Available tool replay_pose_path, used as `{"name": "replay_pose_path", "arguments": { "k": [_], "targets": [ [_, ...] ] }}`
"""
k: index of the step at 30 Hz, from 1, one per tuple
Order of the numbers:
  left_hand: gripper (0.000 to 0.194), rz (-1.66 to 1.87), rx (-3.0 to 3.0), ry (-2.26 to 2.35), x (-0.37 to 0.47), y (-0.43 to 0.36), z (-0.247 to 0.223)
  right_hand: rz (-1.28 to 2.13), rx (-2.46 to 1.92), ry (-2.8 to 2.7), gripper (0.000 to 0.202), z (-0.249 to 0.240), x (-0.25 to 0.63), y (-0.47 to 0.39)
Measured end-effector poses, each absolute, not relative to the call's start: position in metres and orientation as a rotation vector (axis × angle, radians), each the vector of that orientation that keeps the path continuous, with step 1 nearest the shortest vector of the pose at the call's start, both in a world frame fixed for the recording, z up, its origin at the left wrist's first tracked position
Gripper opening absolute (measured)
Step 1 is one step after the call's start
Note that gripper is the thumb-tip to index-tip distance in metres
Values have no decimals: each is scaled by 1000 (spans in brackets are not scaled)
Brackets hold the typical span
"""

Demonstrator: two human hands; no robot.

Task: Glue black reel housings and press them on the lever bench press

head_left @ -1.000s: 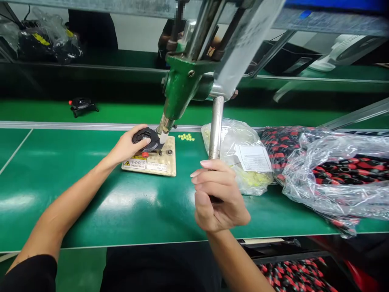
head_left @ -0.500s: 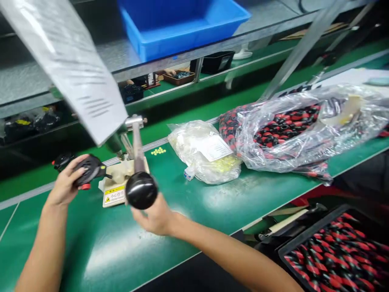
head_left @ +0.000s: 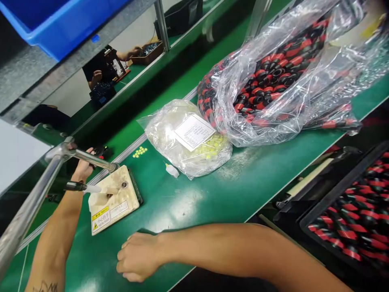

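My left hand [head_left: 82,167] reaches to the far edge of the bench, partly hidden behind a metal press arm [head_left: 92,159]. Its fingers close on a black round part with red bits [head_left: 99,155], which is small and half covered. Nearer me, my right hand [head_left: 138,257] is curled into a fist over the green bench; whatever is inside it, if anything, is hidden. Between both hands sits a cream press base [head_left: 121,202] with a warning label and a white post. Several small yellow pieces [head_left: 140,152] lie beyond it.
A clear bag of yellow-green pieces [head_left: 185,142] and a large open bag of red-and-black parts [head_left: 273,85] lie to the right. A black bin [head_left: 306,219] of similar parts stands low right. A blue tray [head_left: 60,24] rests on the shelf. Another person's hand [head_left: 130,52] shows beyond.
My right hand has let go of the press's black-knobbed lever and come down toward me as a fist. My left hand has carried the black round part to the bench's far side. The view has turned.
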State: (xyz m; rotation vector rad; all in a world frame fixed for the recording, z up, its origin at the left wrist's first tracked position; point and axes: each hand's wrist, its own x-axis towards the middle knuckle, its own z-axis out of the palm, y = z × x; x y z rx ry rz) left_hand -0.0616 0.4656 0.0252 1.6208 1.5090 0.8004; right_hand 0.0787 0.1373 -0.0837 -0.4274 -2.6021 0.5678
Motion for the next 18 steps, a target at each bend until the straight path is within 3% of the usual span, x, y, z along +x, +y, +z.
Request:
{"name": "replay_pose_path", "arguments": {
  "k": [6, 18],
  "targets": [
    [69, 544, 1658, 1368, 3, 499, 6, 609, -395, -2584, 15, -91, 72, 140],
    [44, 626, 1786, 1683, -103, 412, 8, 644, -463, -2587, 18, -68, 94, 136]
  ]
}}
